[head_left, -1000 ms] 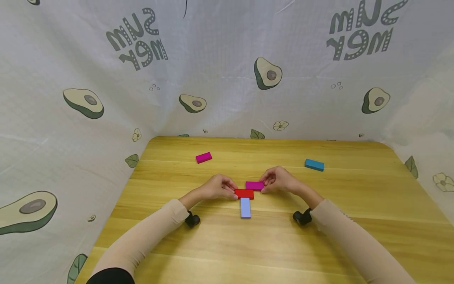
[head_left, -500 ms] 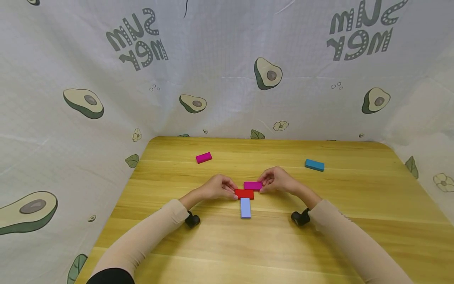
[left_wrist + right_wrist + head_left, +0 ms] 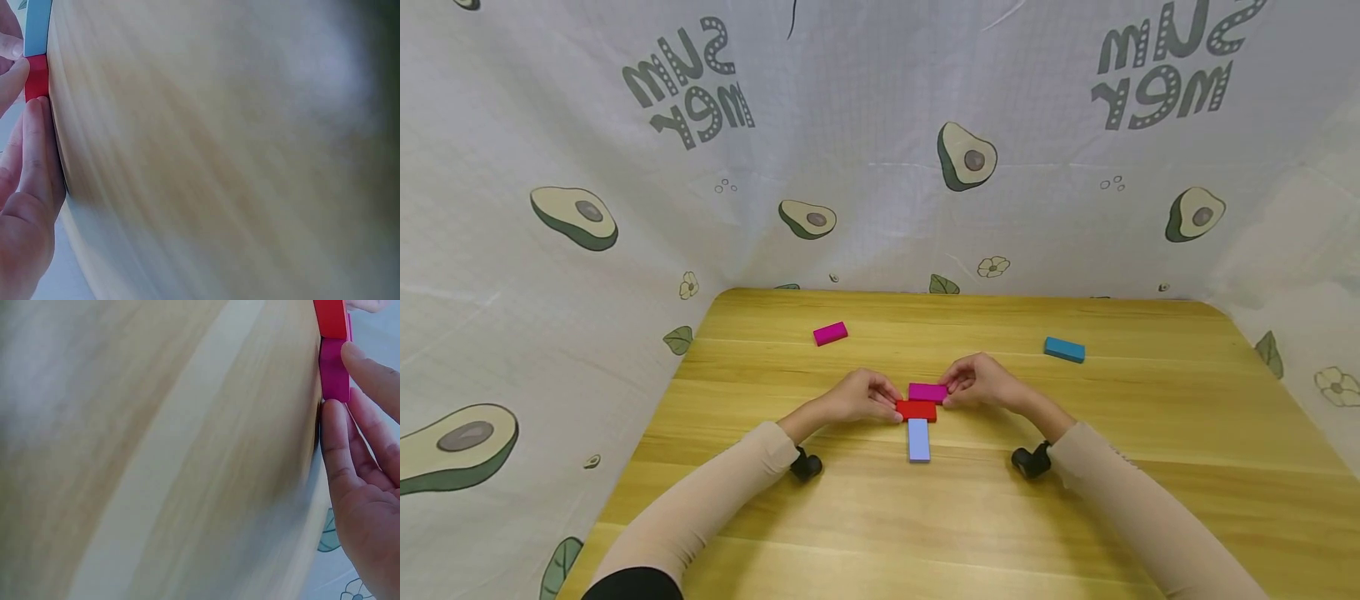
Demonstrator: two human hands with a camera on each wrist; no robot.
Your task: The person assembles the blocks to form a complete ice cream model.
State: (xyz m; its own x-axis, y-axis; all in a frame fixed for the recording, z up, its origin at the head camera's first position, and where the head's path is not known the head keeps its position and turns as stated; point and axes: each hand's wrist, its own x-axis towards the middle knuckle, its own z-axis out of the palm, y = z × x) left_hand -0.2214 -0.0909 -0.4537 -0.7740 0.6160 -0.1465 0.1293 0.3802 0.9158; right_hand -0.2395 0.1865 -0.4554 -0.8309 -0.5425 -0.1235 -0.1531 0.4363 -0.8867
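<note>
In the head view, my left hand pinches the left end of a red block lying flat on the table. My right hand holds the right end of a magenta block, which lies along the red block's far side, shifted slightly right. A lavender-blue block points toward me from the red block's near side, its far end against it. The left wrist view shows fingertips at the red block. In the right wrist view, fingers meet the end and side of the magenta block.
A second magenta block lies at the back left of the wooden table. A blue block lies at the back right. Behind the table hangs a pale curtain printed with avocados.
My right hand has slid the magenta block a short way left along the red block's far side. The left hand, the red block and the lavender-blue block have stayed put.
</note>
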